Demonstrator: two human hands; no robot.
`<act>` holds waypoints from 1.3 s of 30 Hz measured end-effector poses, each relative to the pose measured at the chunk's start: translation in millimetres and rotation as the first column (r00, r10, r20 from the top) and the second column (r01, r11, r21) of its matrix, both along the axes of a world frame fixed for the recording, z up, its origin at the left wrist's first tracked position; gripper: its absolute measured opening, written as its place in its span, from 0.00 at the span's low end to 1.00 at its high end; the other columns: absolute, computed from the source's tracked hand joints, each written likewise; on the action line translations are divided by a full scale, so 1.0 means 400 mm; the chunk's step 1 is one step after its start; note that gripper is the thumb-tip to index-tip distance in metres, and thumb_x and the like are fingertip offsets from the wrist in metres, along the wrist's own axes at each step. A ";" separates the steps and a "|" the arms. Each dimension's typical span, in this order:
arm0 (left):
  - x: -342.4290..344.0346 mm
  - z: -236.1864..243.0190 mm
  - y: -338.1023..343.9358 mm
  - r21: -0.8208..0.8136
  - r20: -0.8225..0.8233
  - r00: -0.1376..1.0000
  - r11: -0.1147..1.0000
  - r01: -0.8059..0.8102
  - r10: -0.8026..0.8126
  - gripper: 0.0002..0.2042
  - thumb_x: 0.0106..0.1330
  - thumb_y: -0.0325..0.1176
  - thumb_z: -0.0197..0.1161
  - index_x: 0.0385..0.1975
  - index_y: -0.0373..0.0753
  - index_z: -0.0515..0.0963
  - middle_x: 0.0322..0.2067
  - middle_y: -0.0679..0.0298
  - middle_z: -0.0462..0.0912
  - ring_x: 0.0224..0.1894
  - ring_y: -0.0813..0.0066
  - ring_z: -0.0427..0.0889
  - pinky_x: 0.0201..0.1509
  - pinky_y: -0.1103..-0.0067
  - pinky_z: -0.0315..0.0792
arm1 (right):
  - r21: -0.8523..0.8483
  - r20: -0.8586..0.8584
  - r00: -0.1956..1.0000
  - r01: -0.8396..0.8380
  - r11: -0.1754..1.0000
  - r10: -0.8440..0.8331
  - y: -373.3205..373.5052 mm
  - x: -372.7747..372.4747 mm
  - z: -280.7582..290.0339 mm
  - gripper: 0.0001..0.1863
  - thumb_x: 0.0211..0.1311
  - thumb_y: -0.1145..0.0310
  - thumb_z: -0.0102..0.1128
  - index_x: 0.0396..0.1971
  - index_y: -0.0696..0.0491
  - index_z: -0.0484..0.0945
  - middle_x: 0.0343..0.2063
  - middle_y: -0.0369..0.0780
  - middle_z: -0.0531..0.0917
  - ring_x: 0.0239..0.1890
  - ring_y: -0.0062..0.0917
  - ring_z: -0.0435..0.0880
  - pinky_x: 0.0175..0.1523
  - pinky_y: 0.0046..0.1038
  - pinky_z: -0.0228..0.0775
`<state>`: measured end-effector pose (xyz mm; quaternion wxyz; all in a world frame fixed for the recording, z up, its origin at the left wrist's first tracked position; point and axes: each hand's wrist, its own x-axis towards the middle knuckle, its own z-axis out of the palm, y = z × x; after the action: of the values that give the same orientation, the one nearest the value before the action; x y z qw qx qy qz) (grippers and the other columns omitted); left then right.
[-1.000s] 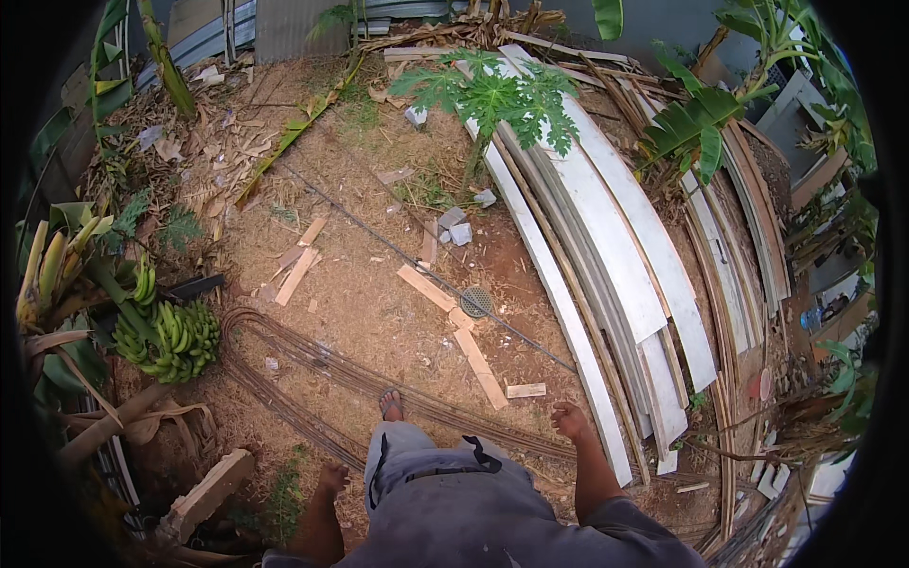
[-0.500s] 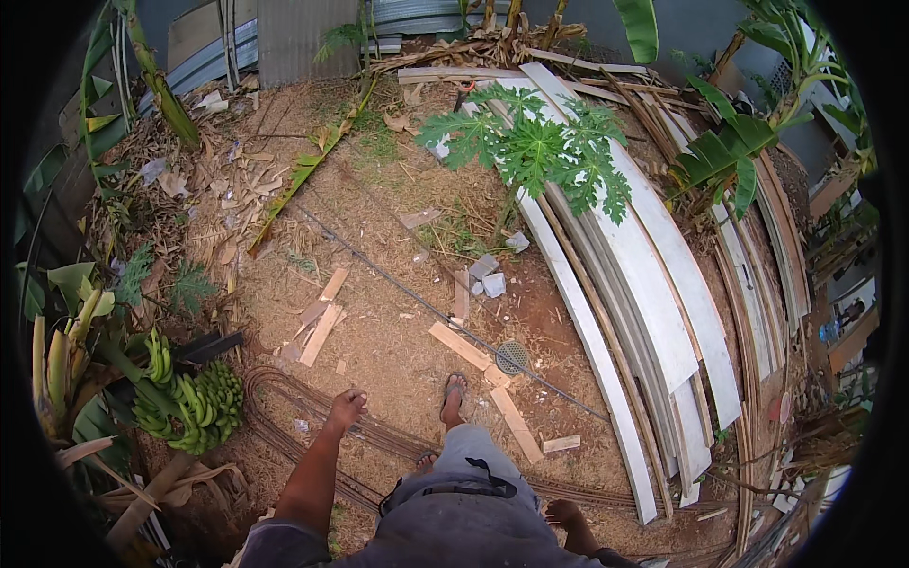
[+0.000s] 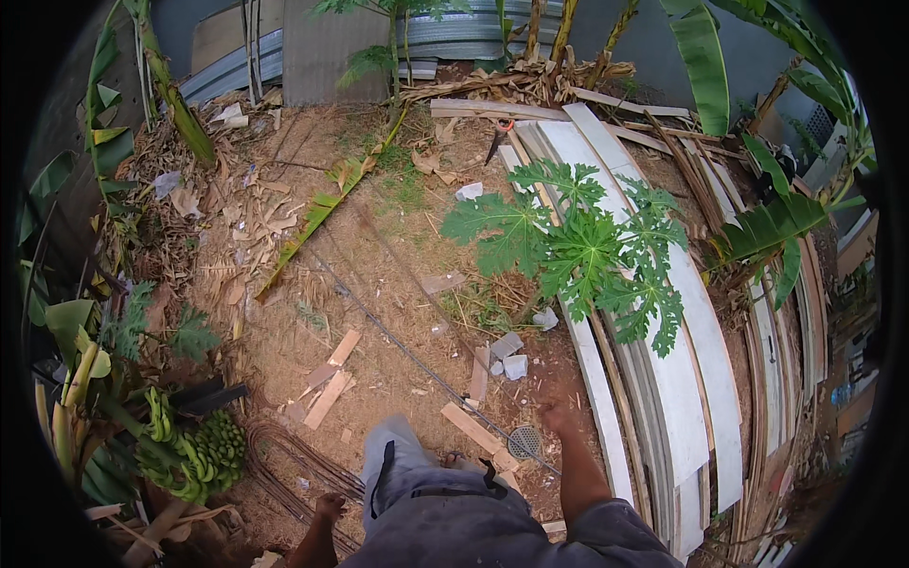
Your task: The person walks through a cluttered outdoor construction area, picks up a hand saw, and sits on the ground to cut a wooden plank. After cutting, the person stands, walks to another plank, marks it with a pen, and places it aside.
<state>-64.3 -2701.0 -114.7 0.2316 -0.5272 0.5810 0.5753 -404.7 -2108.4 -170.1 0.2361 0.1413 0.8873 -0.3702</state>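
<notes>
My left hand hangs low at my left side, nearest the bent bundle of brown metal rods. Its fingers look loosely bent, and I see nothing in it. Ahead of my right hip swings my right hand, over bare soil between a round drain grate and the stack of long pale boards. That hand looks loosely open and holds nothing visible. Both hands are apart from everything around them. A handsaw with an orange handle rests at the far end of the boards.
A leafy papaya plant leans over the boards. Short wood offcuts and a long thin rod lie on the ground ahead. Green bananas hang at the left. Corrugated sheets stand at the back.
I have stepped forward, so the boards, plant and offcuts sit lower in view. My left hand has swung back and my right hand forward. The handsaw now shows more fully.
</notes>
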 end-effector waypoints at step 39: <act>-2.798 -0.054 -0.511 -0.053 -0.093 0.592 0.597 0.800 -0.801 0.14 0.67 0.33 0.58 0.51 0.39 0.77 0.40 0.63 0.84 0.37 0.63 0.84 0.39 0.68 0.79 | -0.303 -0.021 0.990 0.127 0.945 -0.139 -0.655 -2.503 0.003 0.19 0.60 0.72 0.60 0.51 0.57 0.79 0.33 0.40 0.84 0.28 0.25 0.83 0.32 0.30 0.76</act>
<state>-1183.6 -2905.5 -136.3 0.4323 -0.1794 0.7687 0.4360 -1405.9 -2370.5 -169.0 0.2107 0.1554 0.8138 -0.5189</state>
